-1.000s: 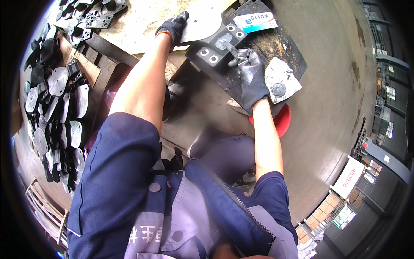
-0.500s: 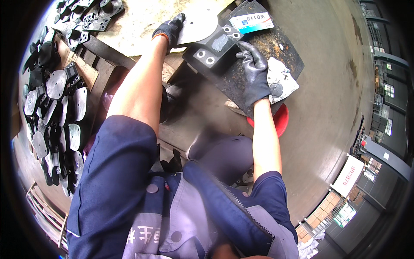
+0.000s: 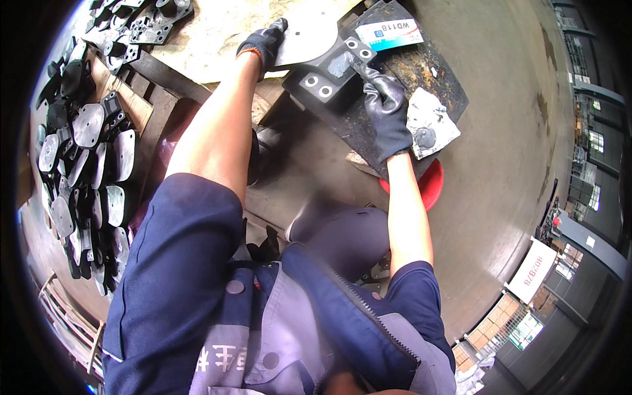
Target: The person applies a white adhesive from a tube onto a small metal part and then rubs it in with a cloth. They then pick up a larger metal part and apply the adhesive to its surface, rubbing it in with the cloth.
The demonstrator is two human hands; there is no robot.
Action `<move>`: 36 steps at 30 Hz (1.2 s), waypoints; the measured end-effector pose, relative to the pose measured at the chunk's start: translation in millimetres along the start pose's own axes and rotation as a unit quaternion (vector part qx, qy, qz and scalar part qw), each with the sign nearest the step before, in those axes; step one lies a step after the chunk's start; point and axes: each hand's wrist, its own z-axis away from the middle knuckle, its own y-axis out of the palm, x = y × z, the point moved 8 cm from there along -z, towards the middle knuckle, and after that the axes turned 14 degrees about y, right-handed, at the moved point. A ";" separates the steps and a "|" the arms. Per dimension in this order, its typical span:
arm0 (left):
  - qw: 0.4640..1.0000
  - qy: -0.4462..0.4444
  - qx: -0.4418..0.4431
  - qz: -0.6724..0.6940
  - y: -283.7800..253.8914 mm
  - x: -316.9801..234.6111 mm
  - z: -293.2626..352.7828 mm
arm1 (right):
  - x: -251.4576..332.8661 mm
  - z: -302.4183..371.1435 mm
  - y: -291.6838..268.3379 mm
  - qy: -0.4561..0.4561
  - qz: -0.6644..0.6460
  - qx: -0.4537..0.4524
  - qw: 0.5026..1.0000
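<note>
Both my hands wear dark gloves. My left hand [image 3: 264, 43] grips the pale flat plate end of a metal part [image 3: 308, 38] near the top of the view. The part's dark bracket end [image 3: 331, 74], with round holes, lies over a black mat [image 3: 401, 79]. My right hand [image 3: 388, 112] rests on the mat with its fingers closed on the bracket's right edge. A crumpled white cloth [image 3: 431, 124] lies just right of that hand. Beyond the bracket lies a white and blue label card [image 3: 390, 33].
A heap of several similar grey and black metal parts [image 3: 85, 164] fills the left side, with more at the top left [image 3: 148, 20]. Wooden pallet boards [image 3: 141, 99] run beside my left arm. A red round object [image 3: 429, 187] sits under my right forearm. Concrete floor spreads right.
My right hand has uncurled slightly and settled along the bracket's edge. The part has turned a little. My left hand keeps its hold on the plate.
</note>
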 end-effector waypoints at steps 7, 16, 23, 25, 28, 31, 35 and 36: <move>1.000 -0.020 -0.006 -0.005 -8.4 -11.8 9.5 | -7.2 6.8 6.0 -0.029 -0.045 0.025 0.998; 0.999 0.018 0.001 -0.027 -1.4 -3.0 1.8 | -7.5 20.5 10.9 -0.004 -0.083 0.094 0.992; 0.999 0.016 0.006 -0.030 0.1 1.3 0.1 | -16.7 9.3 -3.3 0.172 -0.167 0.100 0.966; 1.000 0.001 -0.008 -0.025 -0.7 7.2 -1.5 | -6.8 2.5 -9.4 0.134 -0.133 0.050 0.981; 1.000 -0.008 0.000 -0.005 0.1 -3.0 0.9 | -27.7 0.1 -8.3 0.165 -0.174 0.041 0.970; 0.999 0.000 0.007 -0.033 -3.5 -5.2 4.8 | -28.9 -4.6 -3.3 0.150 -0.122 0.037 0.980; 1.000 -0.027 0.002 -0.010 -7.1 -5.4 9.1 | -28.8 0.7 3.1 0.216 -0.202 0.117 0.948; 0.999 -0.045 -0.002 0.009 -8.6 -8.9 11.7 | -20.8 3.5 2.4 0.210 -0.195 0.125 0.950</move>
